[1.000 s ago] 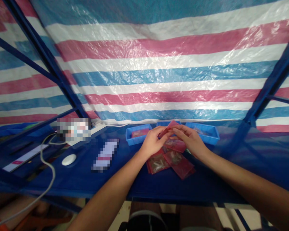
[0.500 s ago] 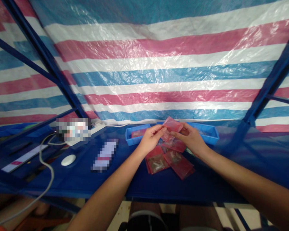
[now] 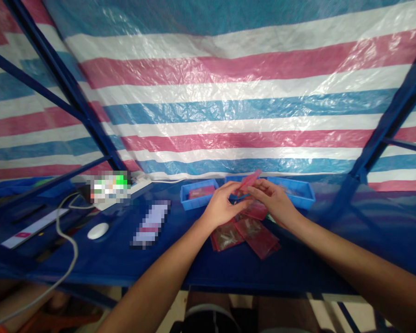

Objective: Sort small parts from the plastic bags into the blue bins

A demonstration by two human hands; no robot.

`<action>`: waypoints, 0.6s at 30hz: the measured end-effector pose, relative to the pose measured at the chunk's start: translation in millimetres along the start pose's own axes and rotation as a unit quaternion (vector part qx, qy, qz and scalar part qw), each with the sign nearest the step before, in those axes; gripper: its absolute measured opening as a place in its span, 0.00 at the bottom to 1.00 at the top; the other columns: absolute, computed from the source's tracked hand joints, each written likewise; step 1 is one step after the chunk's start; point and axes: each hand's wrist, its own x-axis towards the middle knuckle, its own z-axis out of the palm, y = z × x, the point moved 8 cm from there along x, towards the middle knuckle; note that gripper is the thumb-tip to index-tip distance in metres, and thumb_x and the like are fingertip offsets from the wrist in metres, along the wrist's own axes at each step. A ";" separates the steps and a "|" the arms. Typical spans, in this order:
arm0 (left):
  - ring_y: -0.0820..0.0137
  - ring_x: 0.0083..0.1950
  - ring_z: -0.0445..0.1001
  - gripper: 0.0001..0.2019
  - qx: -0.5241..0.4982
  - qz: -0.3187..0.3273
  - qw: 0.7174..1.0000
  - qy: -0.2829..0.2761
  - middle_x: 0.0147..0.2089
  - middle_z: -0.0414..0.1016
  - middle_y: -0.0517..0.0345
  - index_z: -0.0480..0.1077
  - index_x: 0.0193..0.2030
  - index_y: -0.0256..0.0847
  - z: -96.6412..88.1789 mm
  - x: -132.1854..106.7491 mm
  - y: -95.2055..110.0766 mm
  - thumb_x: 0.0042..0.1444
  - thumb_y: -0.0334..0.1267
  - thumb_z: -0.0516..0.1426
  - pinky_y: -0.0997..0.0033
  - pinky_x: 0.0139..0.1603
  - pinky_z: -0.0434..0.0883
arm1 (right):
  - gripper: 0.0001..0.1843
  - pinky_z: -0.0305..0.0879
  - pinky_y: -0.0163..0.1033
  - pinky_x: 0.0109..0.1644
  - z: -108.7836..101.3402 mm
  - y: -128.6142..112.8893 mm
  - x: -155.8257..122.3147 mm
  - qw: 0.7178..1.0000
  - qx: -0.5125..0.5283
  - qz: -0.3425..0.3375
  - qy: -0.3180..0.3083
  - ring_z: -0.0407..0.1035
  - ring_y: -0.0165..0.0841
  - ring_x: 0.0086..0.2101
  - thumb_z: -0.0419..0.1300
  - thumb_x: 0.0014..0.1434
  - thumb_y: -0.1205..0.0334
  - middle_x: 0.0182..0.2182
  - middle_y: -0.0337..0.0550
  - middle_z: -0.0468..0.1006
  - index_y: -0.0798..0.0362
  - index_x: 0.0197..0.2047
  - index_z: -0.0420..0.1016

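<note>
Between my two hands is a small pink see-through plastic bag (image 3: 252, 178), tilted up above the table. My left hand (image 3: 225, 203) closes on its left side, fingers over the top and thumb below. My right hand (image 3: 273, 199) pinches the right side of the same bag. Just below lie several more pink bags (image 3: 258, 236) in an overlapping pile, with small light-coloured parts inside. My fingers partly cover the far end of this pile.
Blue bins stand behind my hands: a left bin (image 3: 185, 199) with pink bags, a right bin (image 3: 307, 199) with small items, and a partly hidden middle one. Leftward on the blue table (image 3: 118, 266) are a blurred phone-shaped object (image 3: 152, 223), a white oval object (image 3: 98, 231) and a cable (image 3: 74, 247).
The held bag has turned from facing me to nearly edge-on. My left hand has shifted right, closer to the right hand, and its fingers now reach over the bag.
</note>
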 end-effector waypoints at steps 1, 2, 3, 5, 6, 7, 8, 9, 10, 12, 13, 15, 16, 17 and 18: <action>0.58 0.53 0.79 0.17 0.003 -0.008 1.000 0.004 0.54 0.82 0.46 0.81 0.58 0.42 -0.3 -0.1 -3.1 0.67 0.46 0.65 0.62 0.54 0.72 | 0.20 0.78 0.50 0.56 4.6 -1.2 -1.4 1.000 0.007 0.002 -0.018 0.81 0.45 0.48 0.72 0.60 0.37 0.45 0.43 0.87 0.43 0.43 0.83; 0.59 0.52 0.79 0.16 0.003 -0.020 1.000 0.009 0.52 0.83 0.47 0.81 0.57 0.42 -1.3 -0.1 -7.1 0.69 0.46 0.62 0.63 0.53 0.72 | 0.20 0.78 0.51 0.57 6.9 -2.1 -2.3 1.000 0.009 0.002 -0.027 0.81 0.46 0.50 0.71 0.61 0.37 0.47 0.43 0.87 0.43 0.45 0.83; 0.60 0.51 0.78 0.15 -0.001 -0.033 0.999 0.016 0.51 0.83 0.48 0.81 0.56 0.41 -2.9 -0.1 -11.7 0.72 0.46 0.59 0.64 0.52 0.71 | 0.20 0.78 0.51 0.57 6.6 -2.7 -2.4 1.000 0.005 -0.001 -0.027 0.80 0.46 0.50 0.70 0.61 0.36 0.47 0.44 0.87 0.43 0.45 0.83; 0.61 0.48 0.78 0.17 -0.021 -0.062 0.998 0.024 0.48 0.83 0.51 0.81 0.55 0.40 -5.4 -0.2 -20.6 0.74 0.48 0.56 0.66 0.50 0.71 | 0.19 0.78 0.51 0.54 0.0 -3.9 -1.0 1.000 -0.020 -0.021 -0.004 0.80 0.45 0.48 0.71 0.61 0.38 0.46 0.44 0.86 0.43 0.45 0.83; 0.63 0.47 0.77 0.18 -0.034 -0.076 0.996 0.025 0.47 0.83 0.52 0.81 0.55 0.39 -6.1 -0.3 -24.5 0.74 0.49 0.55 0.67 0.48 0.70 | 0.19 0.78 0.50 0.53 -6.2 -5.4 0.0 0.998 -0.038 -0.040 0.021 0.80 0.45 0.47 0.72 0.60 0.39 0.46 0.45 0.85 0.43 0.46 0.82; 0.64 0.45 0.77 0.19 -0.049 -0.091 0.994 0.024 0.45 0.83 0.53 0.81 0.55 0.39 -6.2 -0.4 -28.1 0.73 0.50 0.55 0.68 0.47 0.70 | 0.20 0.78 0.49 0.52 -13.4 -7.5 0.8 0.995 -0.055 -0.061 0.054 0.79 0.44 0.47 0.74 0.59 0.41 0.46 0.45 0.84 0.43 0.47 0.81; 0.65 0.43 0.76 0.19 -0.067 -0.104 0.992 0.023 0.44 0.83 0.54 0.81 0.55 0.38 -5.8 -0.5 -30.9 0.73 0.50 0.56 0.69 0.45 0.70 | 0.22 0.78 0.49 0.51 -20.5 -9.8 0.9 0.990 -0.070 -0.082 0.087 0.78 0.43 0.47 0.75 0.58 0.42 0.47 0.45 0.83 0.43 0.50 0.80; 0.66 0.42 0.76 0.19 -0.085 -0.114 0.990 0.022 0.44 0.83 0.54 0.81 0.55 0.38 -5.3 -0.7 -32.9 0.72 0.50 0.57 0.70 0.45 0.70 | 0.25 0.78 0.49 0.50 -26.1 -11.7 0.8 0.985 -0.079 -0.099 0.115 0.78 0.43 0.47 0.76 0.57 0.43 0.49 0.46 0.83 0.42 0.53 0.78; 0.66 0.43 0.76 0.19 -0.102 -0.120 0.987 0.020 0.45 0.83 0.54 0.81 0.55 0.38 -4.7 -0.8 -33.7 0.71 0.51 0.58 0.70 0.46 0.70 | 0.28 0.78 0.49 0.51 -28.9 -12.4 0.9 0.983 -0.082 -0.106 0.128 0.77 0.43 0.48 0.77 0.56 0.44 0.50 0.46 0.82 0.42 0.56 0.77; 0.64 0.46 0.78 0.19 -0.131 -0.121 0.984 0.013 0.47 0.84 0.53 0.81 0.55 0.38 -2.8 -0.9 -32.8 0.69 0.50 0.60 0.69 0.49 0.71 | 0.29 0.78 0.50 0.52 -26.1 -10.3 2.4 0.987 -0.072 -0.095 0.107 0.78 0.44 0.49 0.77 0.55 0.45 0.51 0.46 0.83 0.41 0.57 0.77; 0.63 0.48 0.78 0.19 -0.140 -0.117 0.983 0.005 0.49 0.84 0.53 0.82 0.55 0.39 -1.4 -1.0 -31.3 0.69 0.50 0.60 0.68 0.51 0.72 | 0.27 0.78 0.51 0.53 -21.8 -8.3 3.0 0.991 -0.062 -0.083 0.082 0.78 0.45 0.49 0.77 0.56 0.45 0.51 0.46 0.84 0.42 0.55 0.78; 0.61 0.51 0.79 0.18 -0.147 -0.112 0.983 -0.017 0.51 0.84 0.51 0.82 0.55 0.40 2.5 -1.5 -27.5 0.69 0.50 0.61 0.66 0.54 0.72 | 0.20 0.77 0.52 0.55 -13.5 -4.3 2.8 0.996 -0.051 -0.061 0.035 0.80 0.44 0.47 0.76 0.58 0.45 0.47 0.44 0.86 0.43 0.49 0.82; 0.61 0.51 0.79 0.18 -0.148 -0.111 0.982 -0.027 0.52 0.85 0.50 0.82 0.54 0.39 4.3 -2.0 -25.8 0.69 0.50 0.61 0.66 0.54 0.72 | 0.17 0.77 0.52 0.55 -11.3 -2.8 2.2 0.997 -0.051 -0.055 0.022 0.80 0.44 0.45 0.75 0.59 0.45 0.45 0.44 0.87 0.43 0.47 0.83; 0.60 0.51 0.80 0.18 -0.149 -0.111 0.982 -0.033 0.53 0.85 0.49 0.82 0.54 0.39 5.7 -2.5 -24.3 0.68 0.50 0.62 0.65 0.54 0.73 | 0.15 0.76 0.51 0.55 -10.2 -1.2 1.6 0.997 -0.054 -0.049 0.016 0.80 0.43 0.44 0.74 0.60 0.46 0.43 0.43 0.87 0.44 0.46 0.84; 0.60 0.52 0.80 0.18 -0.152 -0.111 0.981 -0.034 0.54 0.84 0.48 0.82 0.55 0.39 6.5 -2.9 -23.2 0.68 0.49 0.63 0.65 0.55 0.73 | 0.15 0.76 0.51 0.54 -9.8 0.7 1.2 0.997 -0.057 -0.044 0.011 0.81 0.43 0.43 0.74 0.61 0.46 0.42 0.43 0.88 0.44 0.45 0.85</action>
